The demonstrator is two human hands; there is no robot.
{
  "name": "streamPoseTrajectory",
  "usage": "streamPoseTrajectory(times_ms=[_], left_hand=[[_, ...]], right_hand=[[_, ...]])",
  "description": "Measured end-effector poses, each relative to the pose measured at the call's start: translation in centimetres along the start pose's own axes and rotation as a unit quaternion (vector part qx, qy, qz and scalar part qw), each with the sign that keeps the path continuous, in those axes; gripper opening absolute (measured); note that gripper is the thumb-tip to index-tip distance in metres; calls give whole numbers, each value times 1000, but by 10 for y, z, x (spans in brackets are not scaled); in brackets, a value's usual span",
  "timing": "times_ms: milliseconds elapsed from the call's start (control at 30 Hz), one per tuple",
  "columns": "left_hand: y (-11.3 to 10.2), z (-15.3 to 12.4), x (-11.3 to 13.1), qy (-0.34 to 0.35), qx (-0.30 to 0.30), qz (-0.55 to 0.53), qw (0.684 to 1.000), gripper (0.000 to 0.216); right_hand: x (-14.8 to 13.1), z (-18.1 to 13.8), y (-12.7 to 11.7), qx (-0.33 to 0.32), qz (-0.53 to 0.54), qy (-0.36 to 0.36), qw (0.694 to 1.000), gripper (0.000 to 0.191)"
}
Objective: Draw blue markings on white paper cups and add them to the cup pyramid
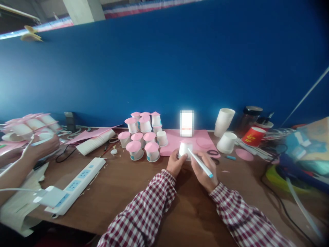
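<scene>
Straight ahead on the wooden table, my left hand (175,162) grips the side of an upside-down white paper cup (184,150) with a pink top. A white marker (200,164) with a light blue end is held in my right hand (205,169), its tip against or very near the cup's wall. Left of the cup stand several cups with pink cone tops (152,151), some showing blue marks on their sides. Beside them one white cup (162,138) has no pink top. Pink paper (169,147) lies behind my hands.
A white power strip (77,183) and a row of nested cups (96,142) lie to the left, near a co-worker's hand (43,151). Rightward are white cups (227,142), scissors (212,153), a blue pen cap (230,157) and a red cup (254,136). A blue partition (164,68) rises behind.
</scene>
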State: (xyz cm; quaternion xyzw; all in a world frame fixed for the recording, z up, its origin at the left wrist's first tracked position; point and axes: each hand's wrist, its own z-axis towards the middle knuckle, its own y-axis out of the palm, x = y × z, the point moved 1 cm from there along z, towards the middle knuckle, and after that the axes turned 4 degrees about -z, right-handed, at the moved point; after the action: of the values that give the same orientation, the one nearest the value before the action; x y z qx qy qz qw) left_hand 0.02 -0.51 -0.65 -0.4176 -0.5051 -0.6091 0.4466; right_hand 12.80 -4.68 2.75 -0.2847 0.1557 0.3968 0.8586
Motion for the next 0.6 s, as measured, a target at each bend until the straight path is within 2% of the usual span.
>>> streamPoseTrajectory(times_ms=[600], left_hand=[[3,-1,3,6,14,-55,998,42]], right_hand=[[3,-4,3,-21,5,24,999,20]])
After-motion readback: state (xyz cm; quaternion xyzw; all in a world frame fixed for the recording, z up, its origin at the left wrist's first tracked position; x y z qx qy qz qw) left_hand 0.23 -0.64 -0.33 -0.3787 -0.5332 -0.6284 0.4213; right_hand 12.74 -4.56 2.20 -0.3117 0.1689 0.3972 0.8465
